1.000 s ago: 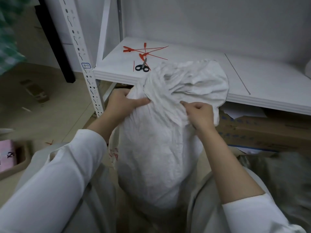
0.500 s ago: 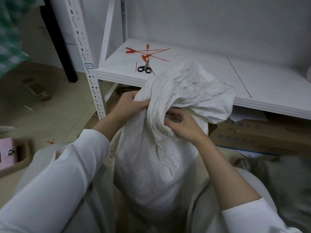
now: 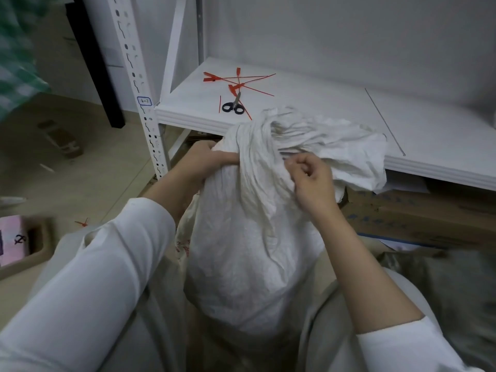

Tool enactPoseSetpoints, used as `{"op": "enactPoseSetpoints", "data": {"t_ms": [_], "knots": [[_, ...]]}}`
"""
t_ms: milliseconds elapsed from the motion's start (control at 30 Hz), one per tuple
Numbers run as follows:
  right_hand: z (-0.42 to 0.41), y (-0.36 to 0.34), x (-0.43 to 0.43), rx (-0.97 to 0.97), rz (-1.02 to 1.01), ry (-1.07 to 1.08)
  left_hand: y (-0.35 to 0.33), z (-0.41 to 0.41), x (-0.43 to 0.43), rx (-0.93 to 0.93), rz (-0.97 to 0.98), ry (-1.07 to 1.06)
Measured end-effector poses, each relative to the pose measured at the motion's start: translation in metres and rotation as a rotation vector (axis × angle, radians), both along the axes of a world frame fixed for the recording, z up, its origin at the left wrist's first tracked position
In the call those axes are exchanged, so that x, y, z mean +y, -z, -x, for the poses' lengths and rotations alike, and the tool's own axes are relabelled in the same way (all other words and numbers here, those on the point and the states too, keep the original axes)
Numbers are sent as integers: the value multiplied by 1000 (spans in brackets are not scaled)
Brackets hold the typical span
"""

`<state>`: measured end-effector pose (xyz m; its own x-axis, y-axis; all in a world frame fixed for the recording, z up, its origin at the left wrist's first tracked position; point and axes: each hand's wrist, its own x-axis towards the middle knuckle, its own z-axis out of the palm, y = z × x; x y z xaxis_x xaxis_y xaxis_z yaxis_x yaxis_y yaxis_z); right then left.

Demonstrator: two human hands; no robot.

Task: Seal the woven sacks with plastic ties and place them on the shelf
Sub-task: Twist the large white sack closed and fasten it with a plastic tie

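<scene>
A full white woven sack [image 3: 252, 253] stands upright between my knees, its loose top gathered into a bunch that flops right over the shelf edge. My left hand [image 3: 206, 162] grips the gathered neck from the left. My right hand [image 3: 311, 181] pinches folds of the sack fabric on the right side of the neck. Several red plastic ties [image 3: 241, 83] lie crossed on the white shelf [image 3: 335, 111], behind the sack. No tie is around the neck.
Black-handled scissors [image 3: 233, 106] lie on the shelf beside the ties. A perforated white shelf post [image 3: 139, 84] rises at left. Cardboard boxes [image 3: 418, 216] sit under the shelf at right. A pink box [image 3: 13, 237] and a red tie scrap [image 3: 82, 223] lie on the floor.
The sack's open top has been drawn in from a wide spread into a tighter bunch. My right hand shifted from the front of the neck to its right side; the left hand kept its grip.
</scene>
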<state>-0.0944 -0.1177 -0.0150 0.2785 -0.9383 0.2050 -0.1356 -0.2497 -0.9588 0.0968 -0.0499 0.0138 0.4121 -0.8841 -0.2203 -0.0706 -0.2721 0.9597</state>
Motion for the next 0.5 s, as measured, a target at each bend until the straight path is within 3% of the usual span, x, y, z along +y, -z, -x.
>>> {"op": "enactPoseSetpoints", "data": {"t_ms": [267,333,500], "knots": [[30,-2,-30,-170,-56,552,-9,-16,8,287,-53,-9],[33,-3,-31,-201,-115,550,-11,-15,10,348,-35,-8],[24,-2,-15,-86,-69,257,-6,-12,8,275,-36,4]]}}
